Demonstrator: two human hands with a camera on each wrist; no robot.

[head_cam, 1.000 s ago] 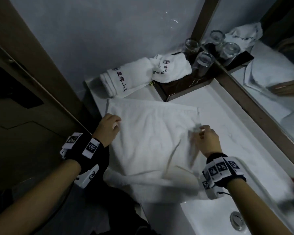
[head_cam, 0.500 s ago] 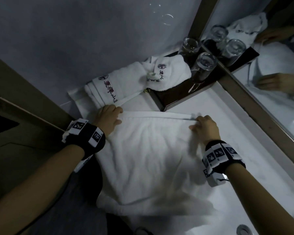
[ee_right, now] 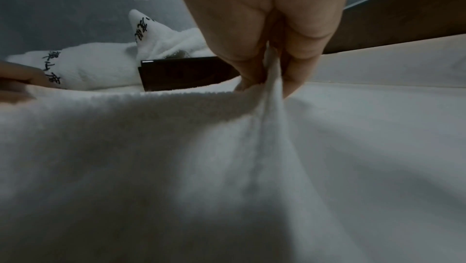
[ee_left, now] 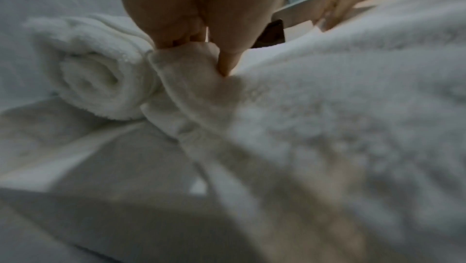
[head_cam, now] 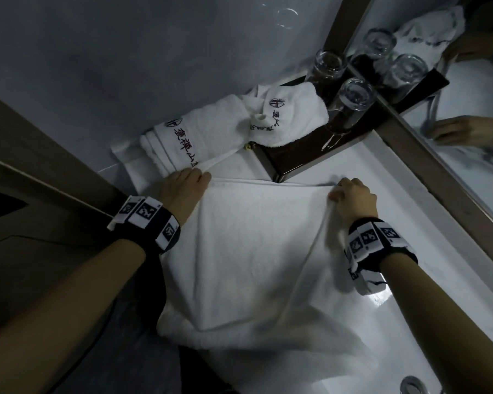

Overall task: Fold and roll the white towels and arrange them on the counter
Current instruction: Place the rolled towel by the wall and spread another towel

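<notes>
A large white towel (head_cam: 248, 251) lies spread on the white counter (head_cam: 404, 194), its near end hanging over the front edge. My left hand (head_cam: 187, 183) pinches the towel's far left corner (ee_left: 186, 62). My right hand (head_cam: 350, 194) pinches the far right corner (ee_right: 272, 80), pulling a ridge into the cloth. A rolled white towel (head_cam: 182, 143) with dark embroidered lettering lies just beyond my left hand (ee_left: 199, 36); its spiral end (ee_left: 95, 86) shows in the left wrist view. A second lettered towel (head_cam: 291, 118) is draped over the tray's corner.
A dark wooden tray (head_cam: 305, 155) holds two upturned glasses (head_cam: 350, 106) against the mirror (head_cam: 467, 109). A grey wall runs behind the counter. A sink drain (head_cam: 413, 385) shows at the lower right. A dark door frame (head_cam: 40, 177) stands on the left.
Both hands have moved away from me to the towel's far edge, and the far edge now lies up against the tray and the rolled towel. The loose fold seen near the right hand is gone.
</notes>
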